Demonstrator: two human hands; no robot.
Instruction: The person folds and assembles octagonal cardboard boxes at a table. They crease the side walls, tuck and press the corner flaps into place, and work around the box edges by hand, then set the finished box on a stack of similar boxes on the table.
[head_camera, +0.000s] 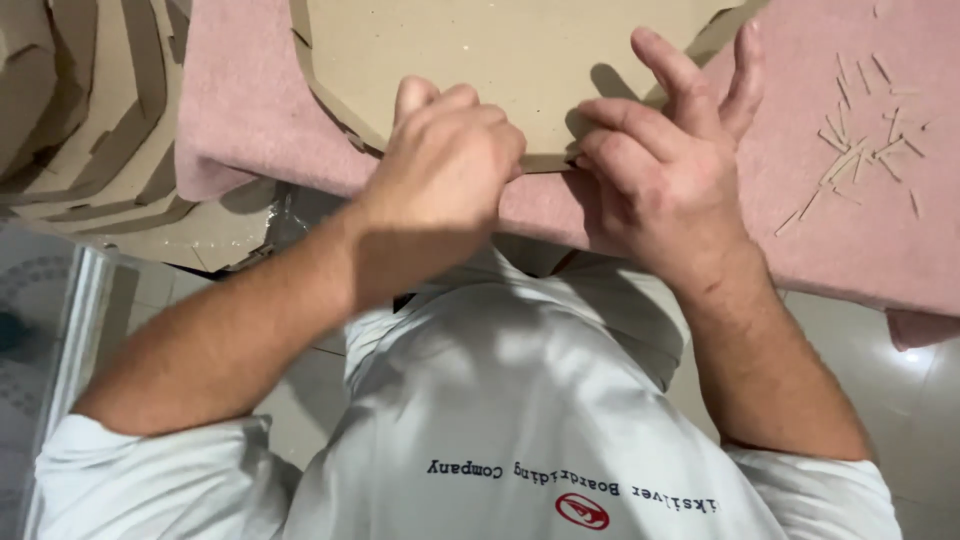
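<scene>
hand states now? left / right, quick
Left hand: curled shut, pinching the near edge of the cardboard sheet.
Right hand: partly open, thumb and forefinger on the same edge, other fingers lifted.

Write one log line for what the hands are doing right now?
left hand: fisted, pressing cardboard sheet edge | right hand: fingers spread on same edge | surface: pink felt mat | nearby: small cardboard strips, stacked cardboard pieces

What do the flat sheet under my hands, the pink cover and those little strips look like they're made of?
Sheet: cardboard, it seems; matte brown, cut edges. Pink cover: probably felt or fleece; fuzzy, soft nap. Strips: likely cardboard offcuts; same tan colour.
</scene>
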